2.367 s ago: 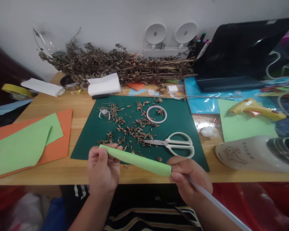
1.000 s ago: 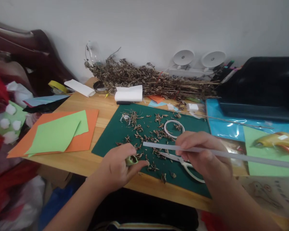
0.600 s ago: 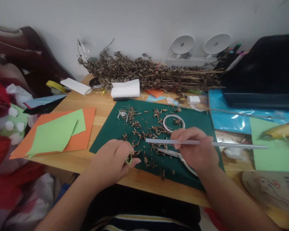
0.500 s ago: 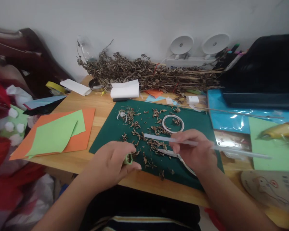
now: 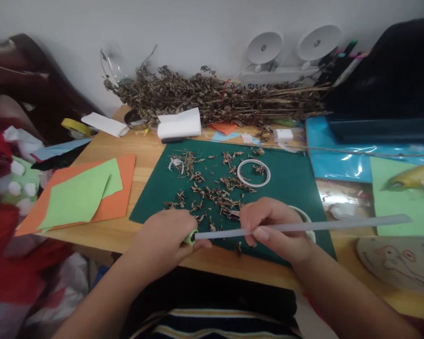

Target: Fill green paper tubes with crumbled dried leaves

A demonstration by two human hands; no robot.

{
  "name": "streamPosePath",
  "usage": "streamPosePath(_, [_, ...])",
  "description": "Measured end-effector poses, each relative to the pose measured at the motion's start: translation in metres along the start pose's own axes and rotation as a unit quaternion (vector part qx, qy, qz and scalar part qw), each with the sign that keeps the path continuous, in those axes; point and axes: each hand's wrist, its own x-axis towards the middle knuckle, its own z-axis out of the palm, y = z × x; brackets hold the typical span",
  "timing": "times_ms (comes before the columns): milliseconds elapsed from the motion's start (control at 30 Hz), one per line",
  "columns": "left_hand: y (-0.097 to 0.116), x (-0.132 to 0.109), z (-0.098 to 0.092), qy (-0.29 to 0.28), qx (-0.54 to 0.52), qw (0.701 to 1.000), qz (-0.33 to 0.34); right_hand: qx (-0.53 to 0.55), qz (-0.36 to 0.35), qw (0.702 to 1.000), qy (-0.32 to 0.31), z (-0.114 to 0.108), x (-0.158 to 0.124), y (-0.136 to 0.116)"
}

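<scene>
My left hand (image 5: pixel 169 235) is closed around a small rolled green paper tube (image 5: pixel 191 237), whose open end faces right. My right hand (image 5: pixel 275 228) pinches a long translucent white stick (image 5: pixel 342 223) near its middle. The stick's left tip meets the mouth of the tube; how far it reaches inside is hidden. Below both hands lies a dark green mat (image 5: pixel 289 160) strewn with crumbled dried leaves (image 5: pixel 222 195). Scissors (image 5: pixel 306 220) lie partly covered by my right hand. A white ring (image 5: pixel 239 175), like a tape roll, rests on the mat behind them.
A bundle of dried stalks (image 5: pixel 198 96) lies along the wall. Green sheets (image 5: pixel 76 195) on orange paper (image 5: pixel 122 200) lie at left. A white paper roll (image 5: pixel 180 128) stands behind the mat. On the right are a blue packet (image 5: pixel 339 165) and a decorated board (image 5: pixel 395 263).
My right hand has brought the stick down and turned it, so its left tip now meets the tube's mouth. My left hand keeps hold of the tube. The view has shifted slightly.
</scene>
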Motion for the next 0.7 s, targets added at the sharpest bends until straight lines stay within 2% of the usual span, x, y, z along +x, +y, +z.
streamPosePath(300, [0.001,0.006,0.005,0.001,-0.021,1.000,0.009,-0.164,-0.075,0.983,-0.015,0.003,0.009,-0.014])
streamPosePath(467, [0.002,0.008,0.006,0.014,-0.007,1.000,0.008,-0.278,-0.111,0.951,-0.075,0.002,0.012,-0.020])
streamPosePath(700, [0.003,0.010,0.007,0.014,0.034,0.999,0.005,-0.298,-0.139,0.941,-0.080,0.002,0.007,-0.018])
